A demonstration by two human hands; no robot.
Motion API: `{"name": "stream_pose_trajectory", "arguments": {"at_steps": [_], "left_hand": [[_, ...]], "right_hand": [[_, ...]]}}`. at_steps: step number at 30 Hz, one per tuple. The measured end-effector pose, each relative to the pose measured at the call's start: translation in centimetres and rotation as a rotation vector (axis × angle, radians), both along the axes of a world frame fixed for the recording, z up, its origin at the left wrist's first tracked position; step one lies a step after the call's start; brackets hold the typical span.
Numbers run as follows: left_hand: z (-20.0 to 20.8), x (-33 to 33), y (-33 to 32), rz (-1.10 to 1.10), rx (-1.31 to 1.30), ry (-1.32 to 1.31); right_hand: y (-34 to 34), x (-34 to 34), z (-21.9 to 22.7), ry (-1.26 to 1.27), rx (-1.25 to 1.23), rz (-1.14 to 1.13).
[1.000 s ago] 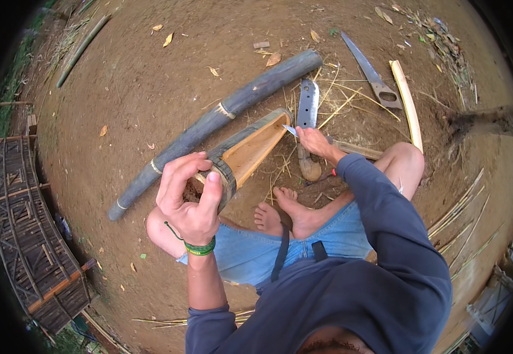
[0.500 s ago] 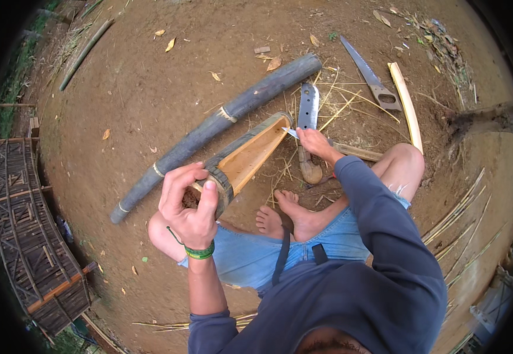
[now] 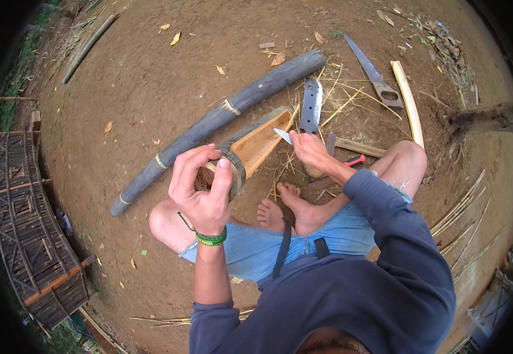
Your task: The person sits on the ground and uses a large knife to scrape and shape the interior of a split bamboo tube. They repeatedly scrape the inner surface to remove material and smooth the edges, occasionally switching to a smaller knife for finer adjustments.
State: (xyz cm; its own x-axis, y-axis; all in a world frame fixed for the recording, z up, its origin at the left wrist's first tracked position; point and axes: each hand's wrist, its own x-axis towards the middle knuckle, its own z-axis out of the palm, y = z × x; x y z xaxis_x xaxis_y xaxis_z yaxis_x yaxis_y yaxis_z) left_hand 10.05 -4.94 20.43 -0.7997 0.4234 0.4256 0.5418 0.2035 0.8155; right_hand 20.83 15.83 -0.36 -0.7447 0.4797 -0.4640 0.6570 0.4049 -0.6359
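Note:
My left hand (image 3: 200, 190) grips the near end of a cut bamboo section (image 3: 259, 147), with fingers and thumb around its rim. A long opening cut in the bamboo's side shows its pale orange inside. In my right hand (image 3: 312, 151) is a small knife (image 3: 283, 135), its blade directed left over the right edge of that opening. Whether the blade touches the bamboo, I cannot tell. Just beyond my right hand lies a broad cleaver (image 3: 311, 106) with holes in its dark blade; its handle is partly hidden by the hand.
A long dark bamboo pole (image 3: 221, 118) lies beyond the cut section. Farther right are a handsaw (image 3: 374, 74) and a split bamboo strip (image 3: 408, 106). A hammer-like tool (image 3: 358, 147) and a red-and-black handle (image 3: 354, 160) lie near my right knee. Thin strips (image 3: 342, 106) litter the ground.
The knife has drawn back from the bamboo's far end along the opening. My left hand and the bamboo have shifted slightly right and away. The red-and-black handle has come into fuller view.

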Motion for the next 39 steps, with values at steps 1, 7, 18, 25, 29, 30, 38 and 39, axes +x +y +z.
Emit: {"name": "stream_pose_trajectory", "arguments": {"at_steps": [1, 7, 18, 25, 29, 30, 38, 39], "left_hand": [[0.1, 0.0, 0.0, -0.004, -0.005, 0.014], [0.5, 0.0, 0.5, -0.014, -0.027, 0.043], [0.4, -0.7, 0.0, -0.009, -0.038, 0.028], [-0.2, 0.2, -1.1, 0.011, -0.041, 0.027], [-0.1, 0.8, -0.9, 0.001, -0.029, 0.039], [-0.1, 0.8, -0.7, 0.008, -0.019, 0.055], [0.5, 2.4, 0.8, 0.032, -0.06, 0.09], [0.7, 2.5, 0.6, 0.036, -0.074, 0.074]], "right_hand": [[0.0, 0.2, -0.2, -0.001, -0.005, -0.005], [-0.4, 1.5, -0.4, 0.068, -0.001, 0.022], [-2.4, 0.4, 3.7, 0.156, -0.089, 0.08], [-4.1, -0.1, 6.9, 0.157, -0.144, 0.055], [-6.3, 1.5, 10.3, 0.344, -0.112, 0.086], [-6.4, 1.6, 11.0, 0.358, -0.136, 0.094], [-8.3, 3.4, 15.5, 0.337, -0.248, 0.01], [-8.3, 3.4, 15.6, 0.332, -0.262, 0.007]]}}
